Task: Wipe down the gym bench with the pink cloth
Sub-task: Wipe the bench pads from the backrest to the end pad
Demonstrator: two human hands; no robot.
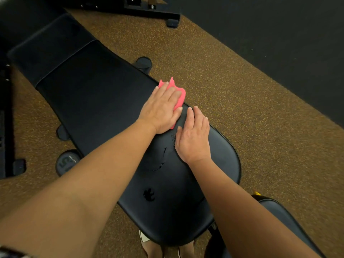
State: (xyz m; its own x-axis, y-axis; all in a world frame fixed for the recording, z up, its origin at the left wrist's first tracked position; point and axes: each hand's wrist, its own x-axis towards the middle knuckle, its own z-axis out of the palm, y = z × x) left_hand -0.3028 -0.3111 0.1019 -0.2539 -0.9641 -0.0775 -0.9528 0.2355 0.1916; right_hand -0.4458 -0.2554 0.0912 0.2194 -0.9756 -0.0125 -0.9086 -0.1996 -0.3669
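On the long black gym bench, near its far side edge, lies the pink cloth. The left hand lies flat on top of the cloth and presses it onto the bench. Its fingers are straight and close together. Most of the cloth is under the hand. Only its bunched edge sticks out past the fingertips and along the thumb side.

The right hand rests flat on the bench too, just beside the left hand, nearer the round end of the bench. Its fingers are straight and together, and it holds nothing. It does not touch the cloth.

Some small wet spots shine on the bench, closer to the round end than the hands are.

The bench stands on a brown speckled floor. A round dumbbell end sits on the floor beside the bench, partly under it. At the round end of the bench, the tips of two shoes show.
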